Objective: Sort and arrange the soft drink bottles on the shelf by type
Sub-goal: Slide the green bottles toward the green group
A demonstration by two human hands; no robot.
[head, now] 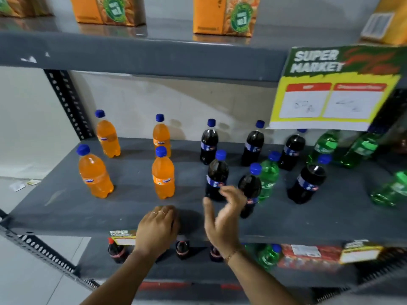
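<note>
The shelf (66,201) is grey, and bottles stand on it in loose groups. At the left are 4 orange bottles (163,172) with blue caps, 2 at the back and 2 nearer the front edge, all upright and well apart from each other. To their right stand cola bottles (209,143), dark with blue labels and blue caps: 3 along the back and 3 nearer the front. One green bottle (269,177) stands upright among the front colas, just behind and touching the view of the nearest one. More green bottles (324,147) sit at the far right; they look tilted, and one at the edge (391,191) appears to lie on its side, though the blur makes this hard to judge.

The left hand (157,227) rests palm down on the front edge of the shelf, fingers curled over the lip, gripping no bottle. The right hand (222,216) is raised just in front of the 2 nearest colas, fingers spread and loosely bent, empty, not touching either bottle as far as I can tell.

A price sign (332,89) hangs from the shelf above at the right. Orange cartons (222,15) stand on that upper shelf. Below, more dark bottles (182,248) and a green one show on the lower shelf.
</note>
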